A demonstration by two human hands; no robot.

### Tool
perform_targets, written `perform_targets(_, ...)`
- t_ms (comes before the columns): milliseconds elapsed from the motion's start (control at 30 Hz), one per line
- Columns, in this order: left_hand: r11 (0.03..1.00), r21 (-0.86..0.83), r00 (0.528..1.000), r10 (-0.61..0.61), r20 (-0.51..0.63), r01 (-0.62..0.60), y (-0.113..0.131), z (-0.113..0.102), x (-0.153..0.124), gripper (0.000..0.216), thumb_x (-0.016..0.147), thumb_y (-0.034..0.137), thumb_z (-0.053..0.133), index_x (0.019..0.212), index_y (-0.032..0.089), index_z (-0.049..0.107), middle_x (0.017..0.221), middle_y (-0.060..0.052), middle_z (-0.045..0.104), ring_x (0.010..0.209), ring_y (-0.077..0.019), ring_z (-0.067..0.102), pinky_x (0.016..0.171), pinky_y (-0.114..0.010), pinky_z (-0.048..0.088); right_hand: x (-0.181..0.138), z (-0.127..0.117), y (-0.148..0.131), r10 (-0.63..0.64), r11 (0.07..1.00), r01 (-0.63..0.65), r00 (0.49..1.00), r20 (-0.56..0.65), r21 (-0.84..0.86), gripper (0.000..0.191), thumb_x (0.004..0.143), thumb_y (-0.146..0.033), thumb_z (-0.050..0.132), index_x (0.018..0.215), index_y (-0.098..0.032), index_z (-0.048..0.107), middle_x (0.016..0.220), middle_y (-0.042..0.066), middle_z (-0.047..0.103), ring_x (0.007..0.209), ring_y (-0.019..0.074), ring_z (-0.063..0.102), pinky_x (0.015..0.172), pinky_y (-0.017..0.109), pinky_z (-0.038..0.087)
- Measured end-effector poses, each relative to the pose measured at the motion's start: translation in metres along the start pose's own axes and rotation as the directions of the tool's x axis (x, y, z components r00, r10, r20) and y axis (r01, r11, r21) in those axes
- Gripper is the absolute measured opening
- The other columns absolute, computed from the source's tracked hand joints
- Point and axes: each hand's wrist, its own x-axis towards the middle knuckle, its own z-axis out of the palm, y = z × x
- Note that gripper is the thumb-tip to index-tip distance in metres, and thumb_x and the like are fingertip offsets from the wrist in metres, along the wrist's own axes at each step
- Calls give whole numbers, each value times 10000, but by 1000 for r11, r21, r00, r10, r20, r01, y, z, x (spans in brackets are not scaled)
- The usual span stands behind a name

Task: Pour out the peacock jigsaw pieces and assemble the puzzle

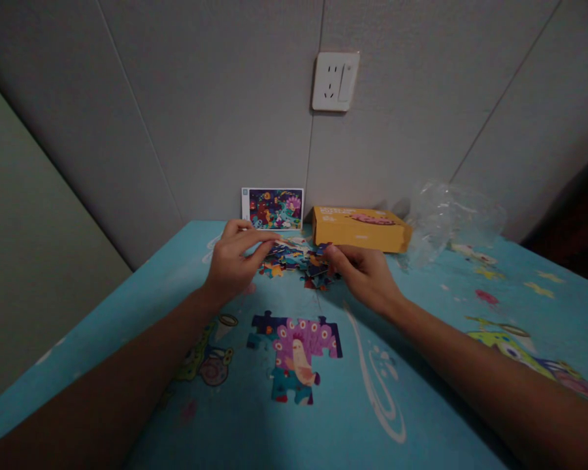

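Observation:
A heap of loose colourful puzzle pieces (pixel 294 258) lies near the far edge of a light blue table (pixel 421 405). My left hand (pixel 232 264) rests on the heap's left side, fingers curled and pinching at a piece. My right hand (pixel 365 274) reaches into the heap's right side, fingertips closed on a dark piece. Nearer to me, a joined section of puzzle (pixel 296 356) showing a purple peacock lies flat on the table, untouched.
A reference picture card (pixel 273 208) leans against the grey wall. An orange puzzle box (pixel 360 228) lies right of it, and a crumpled clear plastic bag (pixel 445 219) beyond. A white wall socket (pixel 335 81) is above. The table carries printed cartoon figures.

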Motion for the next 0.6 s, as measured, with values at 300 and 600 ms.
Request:
perform_targets(300,952,-266,969,196,151,-151,15,9,-7,155,822,144,678,948,213,739,860,-41,737,979,-190,590,776,-334,517,2,10,3,116,861,-146,989,92,487,318,778,-462,663,840,-150,656,715,31,645,633,133,558,571,263,411)
perform_targets(600,950,-291,968,174,182,-116,14,7,-7,221,816,96,628,990,176,737,851,-68,730,969,-203,592,738,-335,532,1,13,8,97,826,-125,992,80,550,282,768,-398,695,918,-160,678,686,13,646,626,129,572,605,277,433)
